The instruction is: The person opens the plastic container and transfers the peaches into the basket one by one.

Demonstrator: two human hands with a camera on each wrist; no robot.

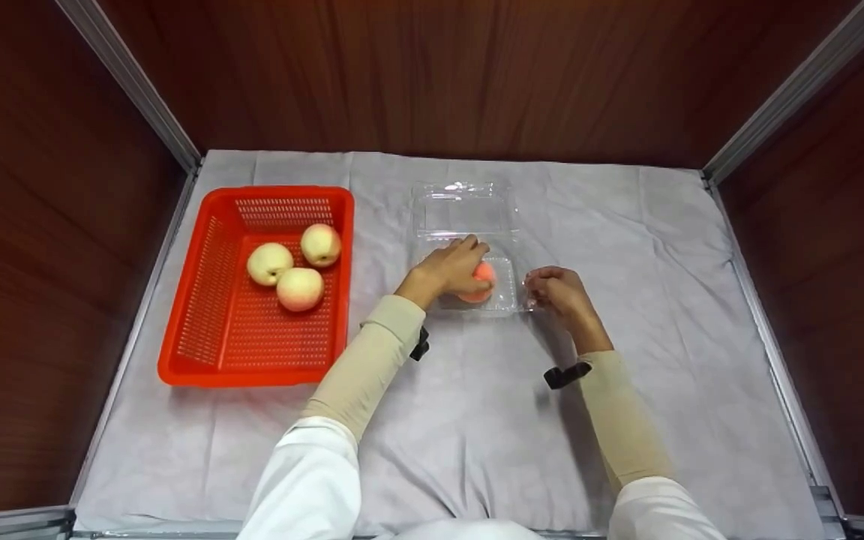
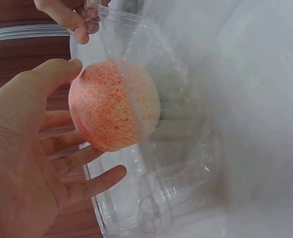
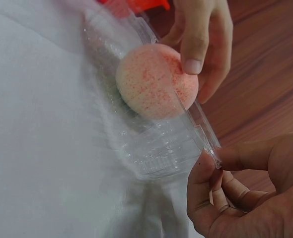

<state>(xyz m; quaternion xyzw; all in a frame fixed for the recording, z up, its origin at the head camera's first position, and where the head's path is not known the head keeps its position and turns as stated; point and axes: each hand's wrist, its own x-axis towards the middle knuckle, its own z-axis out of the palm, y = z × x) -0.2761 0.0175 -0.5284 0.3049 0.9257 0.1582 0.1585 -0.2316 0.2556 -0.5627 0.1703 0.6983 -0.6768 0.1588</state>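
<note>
In the head view, my left hand (image 1: pixel 453 268) reaches into a clear plastic clamshell container (image 1: pixel 507 281) and holds a red-speckled peach (image 1: pixel 482 283). The left wrist view shows the thumb at one side of the peach (image 2: pixel 107 106), with some fingers at its other side and the little finger stretched away. Through the container's clear wall, the lower part of the peach is visible. My right hand (image 1: pixel 558 291) pinches the container's right edge; in the right wrist view, thumb and forefinger grip the rim tab (image 3: pixel 213 156). The raised lid (image 1: pixel 466 210) lies folded back behind.
A red perforated plastic basket (image 1: pixel 252 376) stands on the left with three pale peaches (image 1: pixel 301 289) inside. Grey cloth (image 1: pixel 672 300) covers the table, wrinkled in places. Dark wood panels (image 1: pixel 432 75) with metal rails enclose the back and sides.
</note>
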